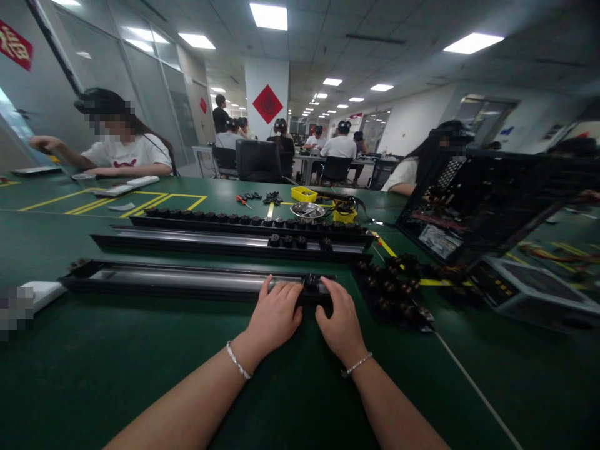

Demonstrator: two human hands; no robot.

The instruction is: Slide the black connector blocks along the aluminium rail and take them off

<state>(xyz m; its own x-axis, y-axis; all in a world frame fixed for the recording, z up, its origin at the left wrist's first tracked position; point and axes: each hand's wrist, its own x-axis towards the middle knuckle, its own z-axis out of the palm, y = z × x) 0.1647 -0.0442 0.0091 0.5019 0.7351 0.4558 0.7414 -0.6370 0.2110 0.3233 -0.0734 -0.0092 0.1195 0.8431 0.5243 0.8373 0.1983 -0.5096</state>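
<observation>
A long black rail with a shiny metal inner strip lies crosswise before me on the green table. Near its right end sits a small black part with a round top. My left hand grips the rail's near wall just left of this part, fingers over the top and thumb on the near side. Just right of the part, my right hand closes around the rail's end, index fingertip beside the part. Fingertip contact with the part is unclear. Behind lies a second black rail carrying several similar parts.
A row of black parts stands farther back. More black parts are clustered right of my hands. Beyond are a metal bowl, a yellow bin and a red screwdriver. An open computer case and a power supply occupy the right.
</observation>
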